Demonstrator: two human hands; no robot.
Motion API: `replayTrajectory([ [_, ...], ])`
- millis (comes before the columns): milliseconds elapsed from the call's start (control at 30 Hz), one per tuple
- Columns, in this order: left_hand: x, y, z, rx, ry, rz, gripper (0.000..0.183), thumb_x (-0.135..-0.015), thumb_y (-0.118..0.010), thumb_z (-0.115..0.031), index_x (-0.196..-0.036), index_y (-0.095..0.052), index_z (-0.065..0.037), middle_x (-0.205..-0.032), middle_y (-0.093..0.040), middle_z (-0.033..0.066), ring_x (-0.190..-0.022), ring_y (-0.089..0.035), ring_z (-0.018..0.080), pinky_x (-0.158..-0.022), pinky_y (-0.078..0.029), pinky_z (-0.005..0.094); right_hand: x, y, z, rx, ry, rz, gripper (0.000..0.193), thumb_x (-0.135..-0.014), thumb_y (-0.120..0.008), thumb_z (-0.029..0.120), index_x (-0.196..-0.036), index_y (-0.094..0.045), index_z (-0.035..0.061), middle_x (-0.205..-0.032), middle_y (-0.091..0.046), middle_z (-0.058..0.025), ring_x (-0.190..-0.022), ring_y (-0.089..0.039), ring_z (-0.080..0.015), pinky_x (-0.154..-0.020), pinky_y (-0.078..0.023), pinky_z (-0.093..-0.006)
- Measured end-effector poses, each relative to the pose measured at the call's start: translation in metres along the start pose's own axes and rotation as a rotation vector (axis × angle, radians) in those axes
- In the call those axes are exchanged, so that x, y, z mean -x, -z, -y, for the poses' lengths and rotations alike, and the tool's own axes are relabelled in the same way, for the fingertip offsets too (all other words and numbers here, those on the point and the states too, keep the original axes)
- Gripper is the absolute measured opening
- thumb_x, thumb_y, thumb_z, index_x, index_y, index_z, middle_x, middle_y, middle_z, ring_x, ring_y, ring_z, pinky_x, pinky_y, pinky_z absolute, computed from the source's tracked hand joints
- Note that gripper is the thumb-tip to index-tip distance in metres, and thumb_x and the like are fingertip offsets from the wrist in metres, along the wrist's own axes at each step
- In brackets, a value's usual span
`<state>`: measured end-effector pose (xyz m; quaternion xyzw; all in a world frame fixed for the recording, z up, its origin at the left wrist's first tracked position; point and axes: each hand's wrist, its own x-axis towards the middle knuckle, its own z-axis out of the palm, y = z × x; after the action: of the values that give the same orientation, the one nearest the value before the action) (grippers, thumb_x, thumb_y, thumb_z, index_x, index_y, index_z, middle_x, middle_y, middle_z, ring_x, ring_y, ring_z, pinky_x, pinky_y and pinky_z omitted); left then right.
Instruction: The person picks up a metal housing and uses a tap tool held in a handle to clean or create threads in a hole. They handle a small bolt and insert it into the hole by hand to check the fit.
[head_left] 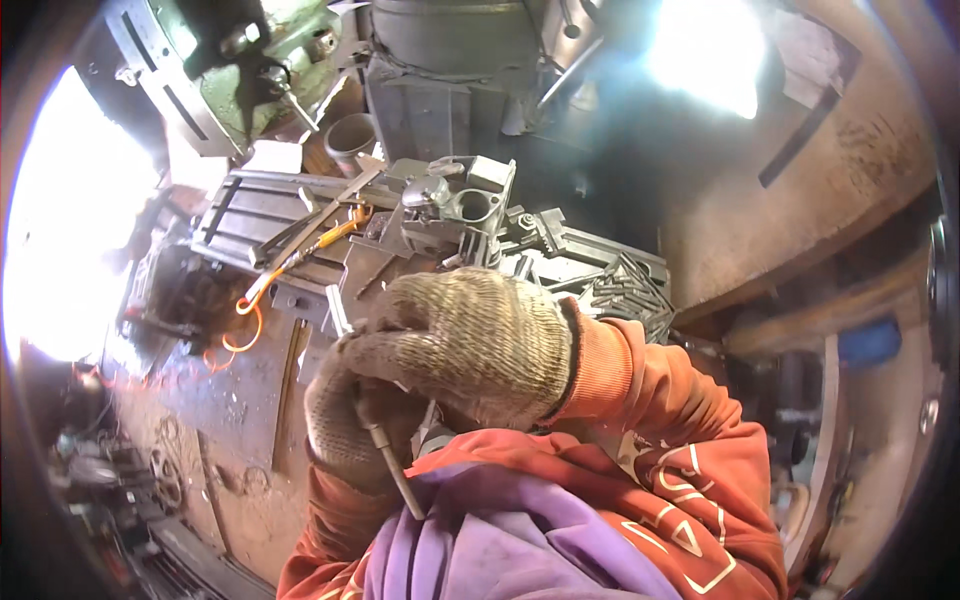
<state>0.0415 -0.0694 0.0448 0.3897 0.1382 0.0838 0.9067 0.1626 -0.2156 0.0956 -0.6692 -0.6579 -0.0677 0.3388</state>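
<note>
Both gloved hands bunched close to the chest, working a thin metal rod.

The left hand (350, 420) has its grip clamped on the thin metal rod (392, 462), whose long axis slants down-right toward the purple cloth (500, 540). The right hand (470, 345) lies curled over the left, touching it; I cannot tell what its grip encloses. The machine surface (250, 205) with its grey metal casting (450, 205) sits well apart ahead, with open room between.
</note>
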Motion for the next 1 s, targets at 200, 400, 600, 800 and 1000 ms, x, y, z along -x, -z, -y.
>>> replayTrajectory([
  [200, 0.025, -0.037, 0.032, 0.049, 0.064, -0.133, 0.030, -0.098, -0.065, -0.003, -0.127, -0.061, 0.001, -0.107, -0.069, 0.0077, -0.090, -0.068, 0.0146, -0.070, -0.058, 0.0269, 0.030, 0.029, -0.022, -0.109, 0.082, -0.062, 0.033, -0.088, -0.070, 0.013, -0.121, -0.067, 0.0093, -0.102, -0.067, -0.0105, -0.087, -0.070, -0.0313, -0.074, -0.058, -0.0411],
  [400, 0.019, -0.045, 0.027, 0.278, 0.407, -0.198, 0.036, -0.098, -0.066, -0.018, -0.127, -0.060, 0.002, -0.089, -0.064, 0.0074, -0.060, -0.056, 0.0131, -0.053, -0.048, 0.0257, 0.029, 0.056, -0.073, -0.166, -0.453, -0.403, 0.015, -0.097, -0.069, 0.010, -0.111, -0.067, 0.0061, -0.092, -0.068, -0.0078, -0.077, -0.068, -0.0188, -0.071, -0.056, -0.0331],
  [600, 0.020, -0.002, 0.031, 0.254, 0.436, -0.085, 0.048, -0.098, -0.061, -0.012, -0.141, -0.050, 0.005, -0.091, -0.059, 0.0071, -0.061, -0.052, 0.0109, -0.051, -0.044, 0.0231, 0.015, 0.053, -0.091, -0.146, -0.533, -0.272, 0.014, -0.098, -0.069, 0.015, -0.109, -0.068, 0.0048, -0.090, -0.070, -0.0094, -0.075, -0.068, -0.0230, -0.070, -0.055, -0.0347],
  [800, 0.016, 0.003, 0.026, 0.222, 0.455, -0.094, 0.049, -0.098, -0.059, -0.012, -0.143, -0.049, 0.006, -0.087, -0.058, 0.0063, -0.058, -0.052, 0.0109, -0.049, -0.043, 0.0245, 0.018, 0.050, -0.106, 0.172, -0.344, -0.205, 0.015, -0.099, -0.070, 0.016, -0.108, -0.068, 0.0042, -0.086, -0.071, -0.0079, -0.075, -0.068, -0.0161, -0.070, -0.055, -0.0316],
  [1000, 0.017, 0.012, 0.025, 0.102, 0.412, 0.062, 0.060, -0.098, -0.060, -0.017, -0.151, -0.041, 0.006, -0.096, -0.064, 0.0116, -0.062, -0.059, 0.0162, -0.052, -0.049, 0.0280, 0.014, 0.040, -0.096, 0.089, -0.471, -0.257, 0.017, -0.093, -0.074, 0.012, -0.107, -0.068, 0.0057, -0.094, -0.070, -0.0120, -0.081, -0.069, -0.0263, -0.074, -0.056, -0.0371],
])
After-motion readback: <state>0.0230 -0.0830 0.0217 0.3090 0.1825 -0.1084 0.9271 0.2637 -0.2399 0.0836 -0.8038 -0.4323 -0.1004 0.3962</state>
